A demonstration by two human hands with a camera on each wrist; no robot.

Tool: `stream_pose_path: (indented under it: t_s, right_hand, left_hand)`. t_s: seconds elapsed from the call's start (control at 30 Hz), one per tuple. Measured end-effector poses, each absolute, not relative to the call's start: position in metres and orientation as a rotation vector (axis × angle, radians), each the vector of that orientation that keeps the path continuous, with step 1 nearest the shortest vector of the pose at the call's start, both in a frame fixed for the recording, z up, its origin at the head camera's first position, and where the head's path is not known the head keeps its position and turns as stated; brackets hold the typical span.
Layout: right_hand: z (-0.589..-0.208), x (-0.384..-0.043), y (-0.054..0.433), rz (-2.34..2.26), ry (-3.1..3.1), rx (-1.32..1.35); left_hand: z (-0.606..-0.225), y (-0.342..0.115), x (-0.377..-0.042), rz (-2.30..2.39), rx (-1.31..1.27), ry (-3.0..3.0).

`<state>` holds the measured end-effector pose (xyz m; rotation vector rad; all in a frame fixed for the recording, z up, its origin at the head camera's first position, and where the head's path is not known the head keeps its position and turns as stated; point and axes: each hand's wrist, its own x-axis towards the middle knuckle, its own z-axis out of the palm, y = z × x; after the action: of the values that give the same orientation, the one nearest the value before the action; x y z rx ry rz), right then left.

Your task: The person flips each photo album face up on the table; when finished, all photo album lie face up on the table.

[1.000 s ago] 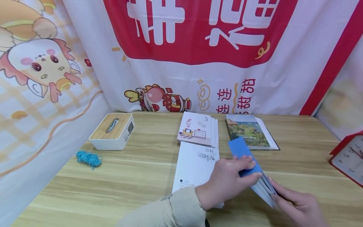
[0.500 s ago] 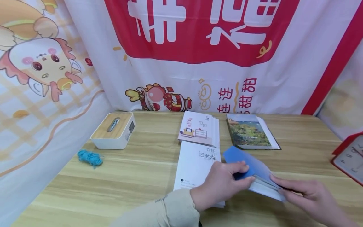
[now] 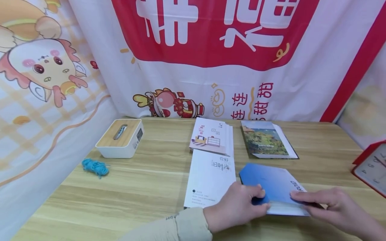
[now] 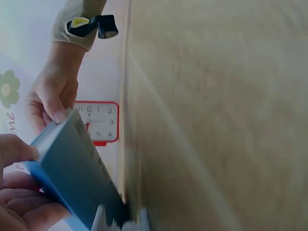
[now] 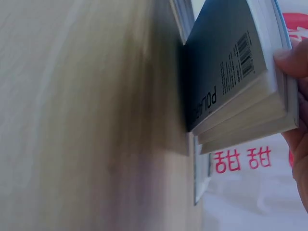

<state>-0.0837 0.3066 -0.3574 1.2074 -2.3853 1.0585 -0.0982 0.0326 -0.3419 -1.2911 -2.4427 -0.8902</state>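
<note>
A blue book (image 3: 272,182), fading to white at one end and marked with black lettering, is held between both hands. My left hand (image 3: 238,206) pinches its darker blue end, thumb at the near page edge. At the paler end, my right hand (image 3: 334,204) grips a corner with thumb and fingers on either face. The right wrist view shows the book's (image 5: 231,62) underside with a barcode and its pages slightly fanned, close over the table. In the left wrist view the book (image 4: 77,163) stands between the two hands.
Left of the book lie a white booklet (image 3: 208,180) and a stack of illustrated booklets (image 3: 208,137). Behind it is a photo album (image 3: 266,140). A tissue box (image 3: 120,139) and blue yarn (image 3: 94,168) sit at left, a red clock (image 3: 372,167) at right.
The blue book has turned from a steep slant to lie flatter, cover facing up, and has come lower toward the table. Both hands keep hold and have turned with it.
</note>
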Motion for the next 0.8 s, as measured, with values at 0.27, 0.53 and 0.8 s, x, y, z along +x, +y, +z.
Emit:
stream_pose_path:
  t_s: [0.27, 0.53, 0.8]
  right_hand:
    - [-0.373, -0.087, 0.313, 1.186, -2.564, 1.073]
    - [-0.386, -0.091, 0.319, 1.241, -2.734, 1.024]
    - [-0.389, -0.093, 0.319, 1.156, -2.77, 0.98]
  left_hand:
    - [-0.352, 0.038, -0.093, -0.958, -1.217, -2.676]
    - [-0.37, 0.048, -0.092, -0.944, -1.161, -2.823]
    - [-0.37, 0.056, -0.094, -0.854, -1.107, -2.935]
